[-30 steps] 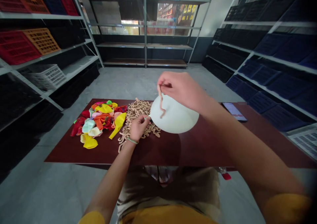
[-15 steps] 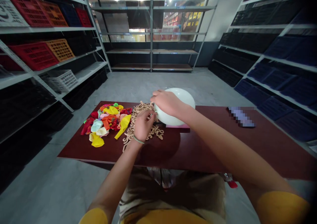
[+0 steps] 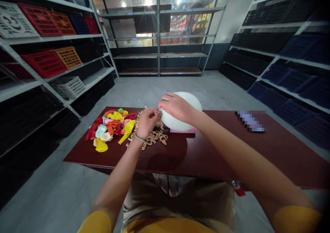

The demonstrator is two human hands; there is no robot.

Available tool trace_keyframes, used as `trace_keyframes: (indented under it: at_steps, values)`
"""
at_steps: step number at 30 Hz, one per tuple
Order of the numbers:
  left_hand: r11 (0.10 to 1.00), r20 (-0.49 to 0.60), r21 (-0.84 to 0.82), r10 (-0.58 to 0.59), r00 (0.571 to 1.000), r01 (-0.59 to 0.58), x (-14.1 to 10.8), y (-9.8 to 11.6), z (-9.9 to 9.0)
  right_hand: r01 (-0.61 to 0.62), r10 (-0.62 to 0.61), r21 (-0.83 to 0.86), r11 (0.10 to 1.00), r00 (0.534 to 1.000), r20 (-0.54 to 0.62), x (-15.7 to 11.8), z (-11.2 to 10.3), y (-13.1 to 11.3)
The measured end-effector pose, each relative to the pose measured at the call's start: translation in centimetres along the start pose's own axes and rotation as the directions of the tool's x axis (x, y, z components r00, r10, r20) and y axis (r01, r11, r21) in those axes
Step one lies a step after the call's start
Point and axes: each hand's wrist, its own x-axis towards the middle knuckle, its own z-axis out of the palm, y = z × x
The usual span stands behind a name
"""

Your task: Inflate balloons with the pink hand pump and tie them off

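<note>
A blown-up white balloon (image 3: 189, 104) hangs over the middle of the table, its neck pointing left. My right hand (image 3: 176, 106) lies over its left side, fingers curled round toward the neck. My left hand (image 3: 148, 121) is closed in a pinch at the neck, thumb and forefinger meeting right by the right fingertips. The neck itself is mostly hidden by the fingers. Under my left hand spreads a heap of beige curly cords (image 3: 156, 136). A flat pink object (image 3: 180, 131) shows beneath the balloon, most of it covered.
To the left is a pile of uninflated coloured balloons (image 3: 113, 124), a yellow balloon (image 3: 127, 131) at its right edge. A blurred-out flat object (image 3: 250, 121) lies at the right of the dark red table (image 3: 219, 157). Shelves with crates (image 3: 43, 63) flank both sides.
My left hand has moved slightly up, its fingers closing in beside my right fingertips at the balloon's neck. My right hand still holds the balloon. The view has shifted slightly.
</note>
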Motion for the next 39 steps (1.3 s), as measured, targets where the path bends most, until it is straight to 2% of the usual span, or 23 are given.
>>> trace_keyframes:
  at_steps: [3,5,12,19,23,26,33,39]
  values:
    - [0.988,0.028,-0.082,-0.131,0.991,0.133,0.2,-0.3,0.4,-0.028,0.022,-0.070,0.997,0.997,-0.077,-0.7,-0.3,-0.4]
    - [0.981,0.020,-0.091,-0.169,0.985,0.171,0.3,-0.4,0.7,-0.042,0.031,-0.098,0.994,0.993,-0.115,-1.2,-0.5,-0.8]
    - [0.990,0.007,0.008,-0.142,0.990,0.142,0.5,0.4,0.2,-0.114,0.109,-0.028,0.993,0.985,-0.136,-2.4,-0.7,-1.8]
    - [0.988,0.126,-0.014,-0.151,0.980,0.154,1.1,1.3,0.0,-0.228,0.221,-0.082,0.970,0.971,-0.088,-2.7,-0.8,-2.4]
    - [0.976,0.137,-0.035,-0.209,0.968,0.216,1.3,1.2,-0.1,-0.146,0.131,-0.160,0.976,0.986,-0.099,-2.9,-0.7,-2.6]
    - [0.949,0.127,-0.126,-0.275,0.953,0.290,1.3,1.3,-0.2,-0.082,0.059,-0.202,0.976,0.991,-0.117,-3.2,-0.5,-2.8]
    - [0.867,0.064,-0.348,-0.358,0.931,0.357,1.1,2.3,-0.5,-0.160,0.116,-0.238,0.958,0.975,-0.189,-3.8,0.8,-3.5]
    - [0.804,0.045,-0.472,-0.388,0.921,0.362,1.4,3.6,-0.7,-0.183,0.149,-0.270,0.945,0.979,-0.143,-4.4,2.3,-4.1]
